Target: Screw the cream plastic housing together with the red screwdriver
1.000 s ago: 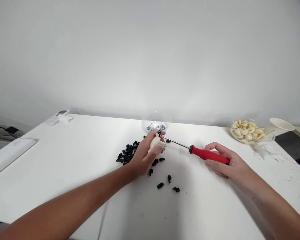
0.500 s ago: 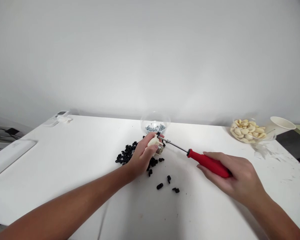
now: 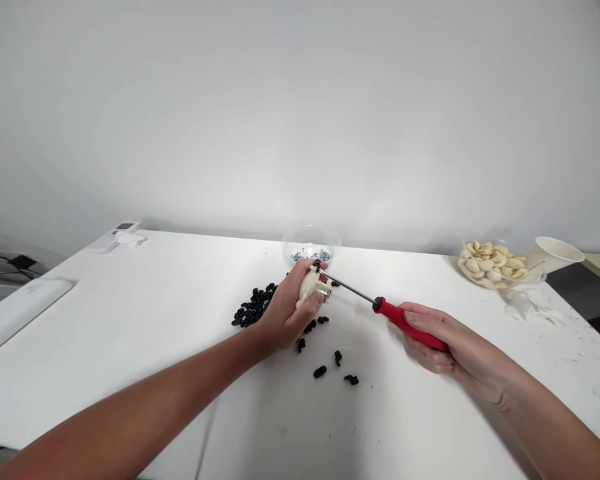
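My left hand [image 3: 291, 305] is closed around a small cream plastic housing with a silvery motor-like cylinder [image 3: 324, 291] at its side. A small black part [image 3: 317, 265] sits at the upper end of that housing [image 3: 307, 285]. My right hand [image 3: 443, 340] grips the red handle of a screwdriver [image 3: 405, 321]. The screwdriver's shaft points up and left, and its tip meets the housing by the black part; the exact contact point is too small to make out. Beside and under my left hand lies a pile of small black plastic parts [image 3: 253, 307].
Behind my hands stands a clear bowl [image 3: 311, 243] of small screws. At the right are a clear bowl of cream pieces [image 3: 493, 265] and a pale cup [image 3: 560, 252]. Several loose black parts [image 3: 320, 371] lie in front. A white device [image 3: 123, 230] rests at the back left.
My right hand has turned around the screwdriver handle, its fingers now wrapped underneath. The housing has tilted slightly in my left hand, showing more of the silvery cylinder.
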A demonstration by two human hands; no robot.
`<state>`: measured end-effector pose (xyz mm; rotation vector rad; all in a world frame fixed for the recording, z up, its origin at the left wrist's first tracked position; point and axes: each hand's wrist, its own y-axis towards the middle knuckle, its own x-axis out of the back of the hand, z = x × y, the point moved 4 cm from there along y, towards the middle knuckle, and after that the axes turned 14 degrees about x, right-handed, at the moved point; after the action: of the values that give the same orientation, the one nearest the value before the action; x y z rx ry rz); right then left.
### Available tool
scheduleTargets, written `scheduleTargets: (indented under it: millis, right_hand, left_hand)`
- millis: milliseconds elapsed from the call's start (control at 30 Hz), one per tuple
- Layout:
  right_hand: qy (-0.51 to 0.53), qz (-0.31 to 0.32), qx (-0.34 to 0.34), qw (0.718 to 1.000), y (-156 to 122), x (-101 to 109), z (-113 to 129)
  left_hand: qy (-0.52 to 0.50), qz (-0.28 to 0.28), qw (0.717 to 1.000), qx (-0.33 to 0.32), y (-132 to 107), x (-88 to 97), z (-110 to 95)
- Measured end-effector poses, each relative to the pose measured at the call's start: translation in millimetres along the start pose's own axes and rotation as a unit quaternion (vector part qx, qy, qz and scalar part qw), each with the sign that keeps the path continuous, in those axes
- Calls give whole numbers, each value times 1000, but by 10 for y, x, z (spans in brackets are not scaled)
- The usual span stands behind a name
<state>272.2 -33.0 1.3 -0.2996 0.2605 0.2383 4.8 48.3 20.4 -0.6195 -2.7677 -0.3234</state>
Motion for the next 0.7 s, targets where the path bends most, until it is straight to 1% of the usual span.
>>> scheduleTargets:
  millis: [67,100,133,167,200,233,267,300,333,367,400,433,467,500,533,567,600,667,700]
  right_hand:
    - [-42,5,6,999,-20,-43,44]
    - [-81,-7,26,996,-26,-48,78]
    - [-136,-29,63,988,-31,-38,121]
    - [-205,-61,117,970,-38,-16,177]
    - [-281,-96,185,937,-53,7,240]
    - [-357,-123,256,890,-77,20,299]
    - [-425,-138,322,835,-109,19,343]
    - [-478,-140,377,781,-141,6,367]
    - [-517,-133,419,734,-172,-13,375]
    - [-544,-124,450,698,-201,-36,372]
    - [-560,-116,470,673,-228,-58,366]
    - [-567,-114,479,660,-251,-78,361]
    - [-567,-115,480,660,-268,-95,358]
    - [-561,-119,469,672,-276,-106,357]
    - [-547,-126,447,697,-273,-108,358]
    - [-524,-134,414,733,-259,-97,356]
    - [-492,-142,370,775,-236,-76,349]
    - [-407,-153,261,862,-173,-14,314]
    - [-354,-149,206,900,-139,15,284]
  left_hand:
    - [-25,4,999,44,11,-15,16]
    - [-37,6,997,61,13,-21,24]
    - [-46,8,996,73,14,-27,32]
    - [-53,11,995,81,14,-33,39]
    - [-58,13,995,86,14,-37,47]
    - [-62,15,994,90,15,-40,56]
    - [-66,17,993,93,15,-41,64]
    - [-69,19,993,97,17,-42,71]
    - [-72,22,992,100,18,-43,75]
    - [-74,26,992,101,19,-45,75]
    - [-76,31,992,99,20,-46,71]
    - [-77,34,992,96,21,-47,64]
    - [-76,37,992,92,22,-47,57]
    - [-74,39,993,88,22,-48,49]
    - [-69,40,993,84,22,-48,41]
    - [-62,40,994,79,21,-48,33]
    - [-53,40,995,76,19,-48,27]
    - [-34,38,996,68,10,-48,18]
    - [-24,37,997,63,2,-47,16]
